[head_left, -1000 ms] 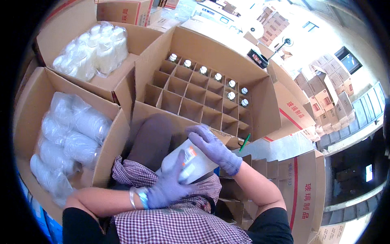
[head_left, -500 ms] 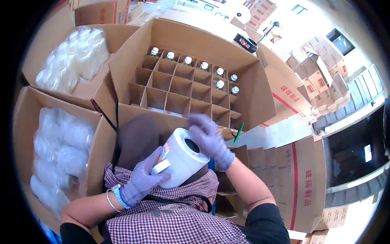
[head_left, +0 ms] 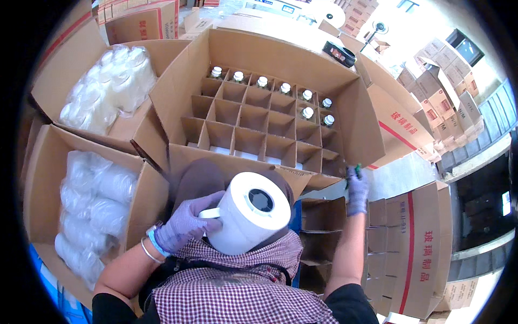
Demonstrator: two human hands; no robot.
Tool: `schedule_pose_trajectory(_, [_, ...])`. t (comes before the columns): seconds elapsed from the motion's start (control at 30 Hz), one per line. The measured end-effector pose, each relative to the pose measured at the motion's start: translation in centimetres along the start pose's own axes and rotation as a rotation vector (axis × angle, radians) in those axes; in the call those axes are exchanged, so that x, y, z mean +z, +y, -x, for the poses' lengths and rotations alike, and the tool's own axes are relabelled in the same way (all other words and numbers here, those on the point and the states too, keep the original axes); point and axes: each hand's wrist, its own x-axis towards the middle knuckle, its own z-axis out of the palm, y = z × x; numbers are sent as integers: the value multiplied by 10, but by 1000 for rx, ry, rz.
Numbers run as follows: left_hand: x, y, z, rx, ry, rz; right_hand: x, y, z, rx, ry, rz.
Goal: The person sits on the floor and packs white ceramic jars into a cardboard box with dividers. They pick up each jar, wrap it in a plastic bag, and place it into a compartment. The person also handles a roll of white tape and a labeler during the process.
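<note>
Cartons [head_left: 143, 202] crowd the room around me.
My left grip [head_left: 186, 218] pinches the white cylinder [head_left: 240, 224] before me; my right grip [head_left: 357, 189] touches a green object [head_left: 358, 171], whether closed I can't tell, beside the divided carton [head_left: 280, 63]. Beyond, eight capped bottles [head_left: 285, 88] stand rearward; the nearest cells [head_left: 249, 141] show none, open above.
</note>
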Motion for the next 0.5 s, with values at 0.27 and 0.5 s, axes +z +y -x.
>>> schedule_pose_trajectory(0.27, [-25,19,-23,-140,-324,-33,-49,-254,171,-1266,-666,139])
schedule_pose_trajectory(0.5, [-32,11,-26,-145,-448,-95,-29,-254,197,-1475,-815,370])
